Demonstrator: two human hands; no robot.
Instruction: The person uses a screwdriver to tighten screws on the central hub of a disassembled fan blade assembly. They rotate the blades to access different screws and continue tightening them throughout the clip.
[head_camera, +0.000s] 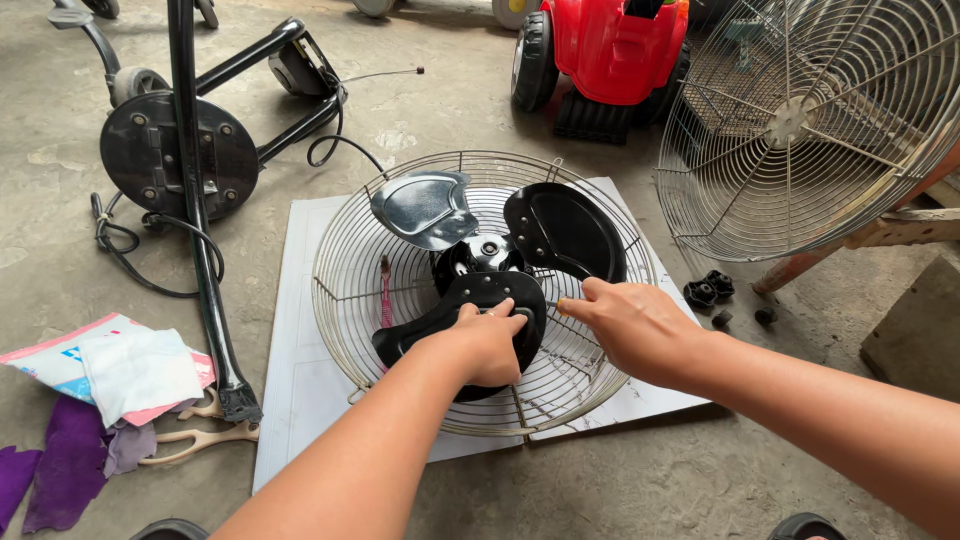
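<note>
Fan blade gripped inside a wire guard on a white board on the floor.

The wire guard (345, 290) nearly fills the white board (290, 400); bare concrete floor (640, 480) lies open along its near edge. The left hand (490, 345) has its fingers closed over the nearest lobe of the black fan blade (565, 230) at the guard's centre. The right hand (635, 325) has fingers half curled, tips touching the wires beside that lobe.

Black fan blades (520, 250), silvery wire guard (345, 290), white board (300, 400), red toy car (615, 45), purple cloth (65, 465).
</note>
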